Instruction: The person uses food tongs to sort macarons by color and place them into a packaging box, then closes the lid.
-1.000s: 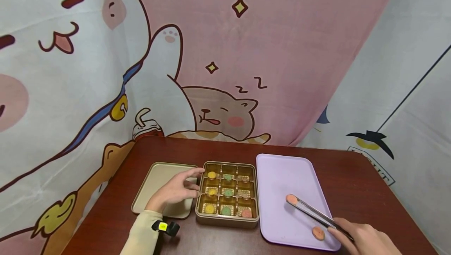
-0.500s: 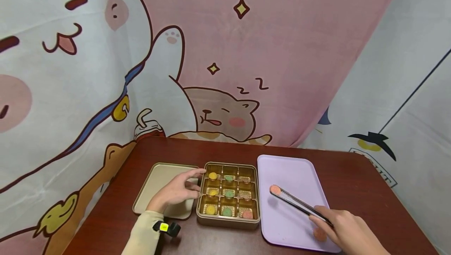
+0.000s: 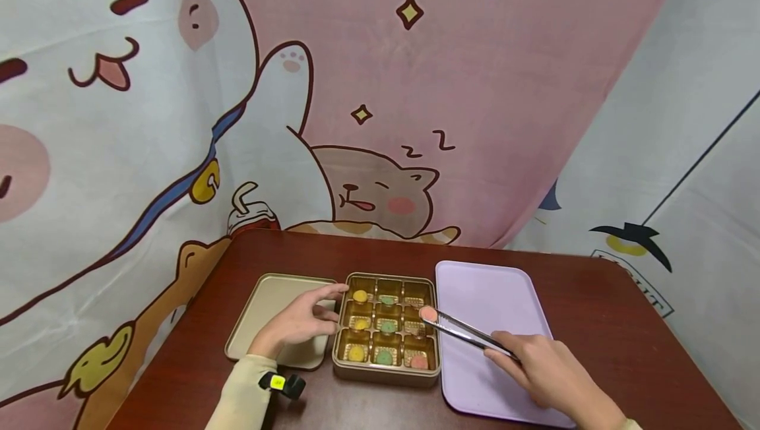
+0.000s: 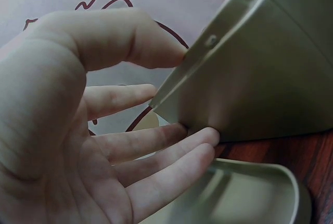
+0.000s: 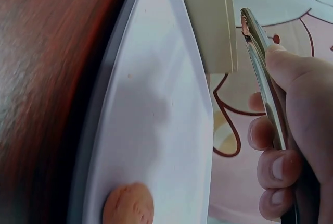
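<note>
My right hand grips metal tongs, whose tips pinch a pink round piece over the right edge of the divided box. In the right wrist view the fingers wrap round the tongs. My left hand touches the box's left side with its fingertips, fingers nearly straight; in the left wrist view they rest against the box wall. Yellow pieces lie in the left column, green pieces in the middle one, and a pink piece in the front right compartment.
A lilac tray lies right of the box; another orange-pink piece rests on it in the right wrist view. The beige lid lies flat to the left, partly under my left hand. A printed cloth hangs behind the table.
My right hand has moved left with the tongs, carrying the pinched pink piece from above the tray to the box's right edge. The left hand has stayed at the box.
</note>
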The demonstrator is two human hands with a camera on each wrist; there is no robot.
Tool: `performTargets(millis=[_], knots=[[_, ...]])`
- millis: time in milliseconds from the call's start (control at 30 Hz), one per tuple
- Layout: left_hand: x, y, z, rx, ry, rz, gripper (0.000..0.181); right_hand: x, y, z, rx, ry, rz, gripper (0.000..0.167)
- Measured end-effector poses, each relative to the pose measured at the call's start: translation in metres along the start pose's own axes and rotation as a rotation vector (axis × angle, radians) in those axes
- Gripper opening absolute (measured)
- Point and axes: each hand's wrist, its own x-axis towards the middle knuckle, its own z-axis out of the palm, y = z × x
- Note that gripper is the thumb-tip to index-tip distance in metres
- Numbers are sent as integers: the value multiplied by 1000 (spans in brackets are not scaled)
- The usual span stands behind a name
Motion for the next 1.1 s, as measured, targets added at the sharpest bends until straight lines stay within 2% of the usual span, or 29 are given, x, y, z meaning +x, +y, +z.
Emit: performTargets(millis=[100,167,433,667,1100], knots=[[0,0,0,-1,1,-1,79,4,-3,3,-16,58,-80,11],[1,0,0,2,2,-3,79,6,-3,5,-22,80,-103,11],[1,1,0,3,4,-11,79,9,-6,5,-40,15,-60,22],[1,0,0,-1,3,-10,79,8,-5,6,-59,53,-74,20],[1,-1,-1,2,0,-7,79,5,-6,9,-60,66,-80,21]])
